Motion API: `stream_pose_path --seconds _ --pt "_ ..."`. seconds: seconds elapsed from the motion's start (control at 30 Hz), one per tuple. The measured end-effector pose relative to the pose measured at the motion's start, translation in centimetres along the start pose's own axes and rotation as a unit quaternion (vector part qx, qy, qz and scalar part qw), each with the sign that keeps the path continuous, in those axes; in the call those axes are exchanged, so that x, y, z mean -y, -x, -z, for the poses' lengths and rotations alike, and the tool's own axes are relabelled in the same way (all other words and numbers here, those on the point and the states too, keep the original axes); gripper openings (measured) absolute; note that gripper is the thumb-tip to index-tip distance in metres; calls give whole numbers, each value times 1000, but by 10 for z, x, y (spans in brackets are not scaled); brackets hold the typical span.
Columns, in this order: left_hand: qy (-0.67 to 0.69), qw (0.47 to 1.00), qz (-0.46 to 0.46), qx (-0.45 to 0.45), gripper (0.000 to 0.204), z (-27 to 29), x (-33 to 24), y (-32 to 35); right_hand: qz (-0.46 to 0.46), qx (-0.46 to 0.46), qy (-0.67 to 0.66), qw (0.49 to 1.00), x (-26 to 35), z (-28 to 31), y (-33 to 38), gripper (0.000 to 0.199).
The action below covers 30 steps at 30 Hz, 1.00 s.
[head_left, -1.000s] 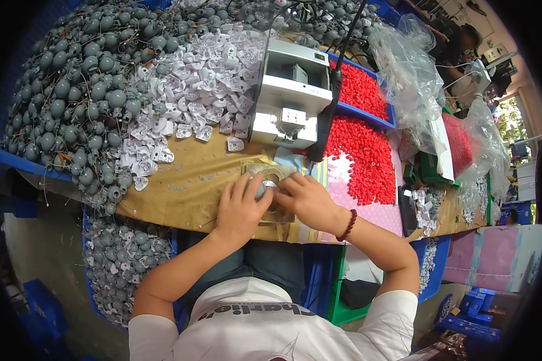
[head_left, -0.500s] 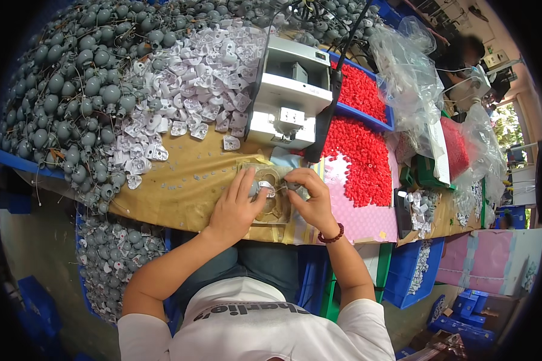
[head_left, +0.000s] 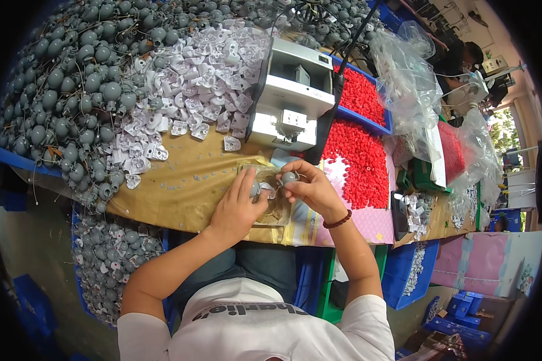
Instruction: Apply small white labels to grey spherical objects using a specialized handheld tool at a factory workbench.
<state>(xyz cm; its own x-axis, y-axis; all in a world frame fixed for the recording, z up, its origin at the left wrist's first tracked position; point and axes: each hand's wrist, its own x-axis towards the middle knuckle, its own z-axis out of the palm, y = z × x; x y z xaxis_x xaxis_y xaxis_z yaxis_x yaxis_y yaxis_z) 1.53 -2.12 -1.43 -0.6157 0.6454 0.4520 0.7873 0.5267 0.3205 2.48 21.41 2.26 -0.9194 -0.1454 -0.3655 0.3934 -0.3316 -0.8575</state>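
Observation:
My right hand (head_left: 315,191) is closed, pinching a small grey ball-shaped part (head_left: 289,177) between thumb and fingers, above the right side of a clear fixture plate (head_left: 275,218). On the left side of that plate rests my left hand (head_left: 235,209). Its thumb and fingers close around a small white plastic piece (head_left: 267,189), and a grey rounded part (head_left: 255,189) shows beside it. The fingers hide how these two pieces join. A round recess in the fixture is partly visible between my hands.
A white bench machine (head_left: 292,99) stands just beyond the fixture. Heaps of grey ball parts (head_left: 60,96) and white plastic pieces (head_left: 193,72) lie to the left. Red pieces (head_left: 364,174) cover the right side, some in a blue tray (head_left: 361,119). Another person sits far right.
My right hand has lifted slightly away from me and turned, bringing the grey ball-shaped part into clear view. My left hand stays nearly in place.

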Motion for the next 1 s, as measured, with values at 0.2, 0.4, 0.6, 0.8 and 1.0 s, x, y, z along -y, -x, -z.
stream_pose_path --seconds 0.2,0.4,0.6,0.8,1.0 --pt "6 1000 2 11 35 2 1 -1 -62 33 45 997 4 4 2 31" --pt "17 1000 -6 5 34 0 4 -1 109 -51 404 907 -19 -4 -7 34" --pt "57 998 11 12 32 8 6 -4 186 -113 552 805 -29 -18 -5 44" --pt "75 994 71 25 38 11 -2 -28 195 -108 528 820 -28 -19 -4 46" --pt "48 997 59 31 32 11 -1 -36 428 -271 445 739 -1 30 -29 38"
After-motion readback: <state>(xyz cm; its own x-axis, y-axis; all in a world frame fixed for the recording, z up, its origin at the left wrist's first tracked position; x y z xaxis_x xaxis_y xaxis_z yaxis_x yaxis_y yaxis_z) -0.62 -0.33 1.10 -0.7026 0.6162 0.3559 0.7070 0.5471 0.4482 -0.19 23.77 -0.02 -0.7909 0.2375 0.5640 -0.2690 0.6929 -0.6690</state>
